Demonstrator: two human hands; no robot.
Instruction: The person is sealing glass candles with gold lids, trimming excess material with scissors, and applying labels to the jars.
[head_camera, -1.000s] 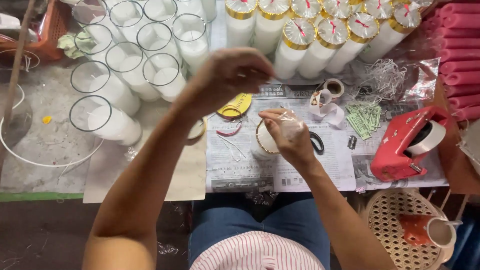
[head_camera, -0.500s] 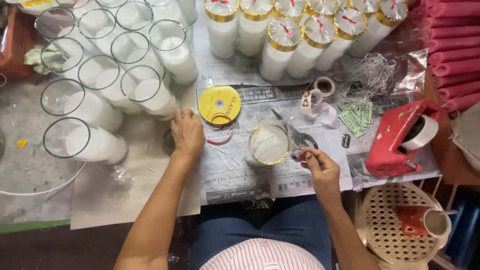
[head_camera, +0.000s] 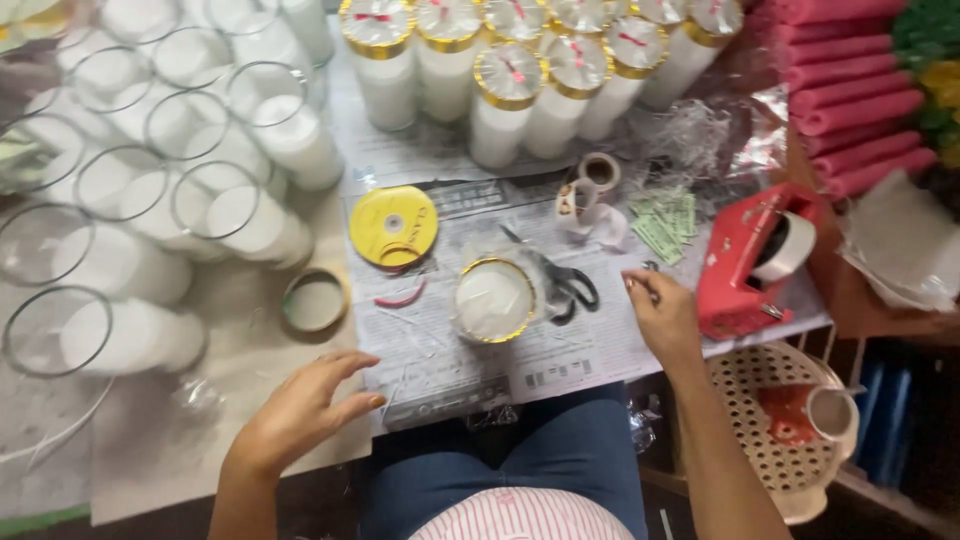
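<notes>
Work surface as I see it from above: a table spread with newspaper (head_camera: 560, 350), cardboard to its left. My left hand (head_camera: 300, 410) hovers open, fingers spread, at the near edge. My right hand (head_camera: 662, 312) pinches a small dark item I cannot identify, just left of the red tape dispenser (head_camera: 745, 265). The gold-rimmed candle jar (head_camera: 492, 300) stands at centre, black scissors (head_camera: 570, 288) beside it. Open glass candles (head_camera: 240, 215) crowd far left; wrapped candles (head_camera: 500, 100) line the far edge.

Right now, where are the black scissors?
In the head view, the black scissors lie on the newspaper, just right of the gold-rimmed candle jar and left of the right hand.
</notes>
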